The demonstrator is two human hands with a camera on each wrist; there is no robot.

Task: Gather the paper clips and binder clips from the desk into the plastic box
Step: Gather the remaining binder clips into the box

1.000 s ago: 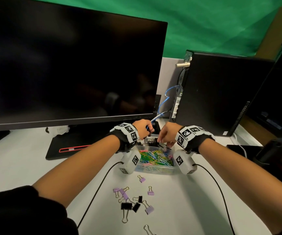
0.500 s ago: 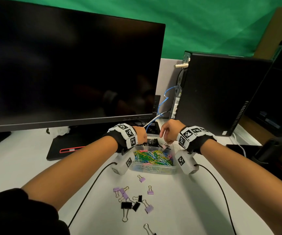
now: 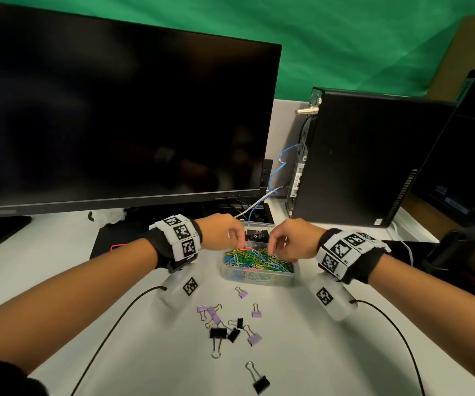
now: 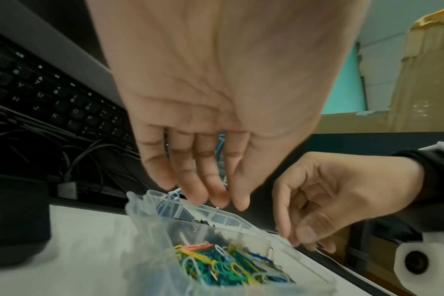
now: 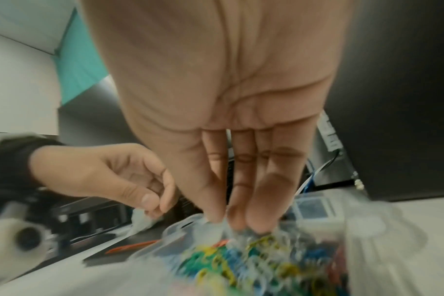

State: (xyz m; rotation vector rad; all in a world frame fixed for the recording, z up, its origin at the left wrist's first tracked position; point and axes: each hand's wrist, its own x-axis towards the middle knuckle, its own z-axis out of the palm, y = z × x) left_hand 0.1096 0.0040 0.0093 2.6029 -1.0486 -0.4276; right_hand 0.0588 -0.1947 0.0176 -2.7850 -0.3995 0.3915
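Both your hands hover over the plastic box (image 3: 259,277) on the table (image 3: 330,352), left hand (image 3: 224,231) and right hand (image 3: 290,241) with fingers loosely extended, holding nothing visible. Paper clips (image 3: 259,260) nearly brim it, so they could spill. Binder clips (image 3: 232,324) lie near you; your trailing wrist cables (image 3: 110,315) could scatter them.

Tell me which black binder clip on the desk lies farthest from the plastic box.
The black binder clip lying alone at the near desk edge; the other black ones sit among the purple clips, closer to the plastic box.
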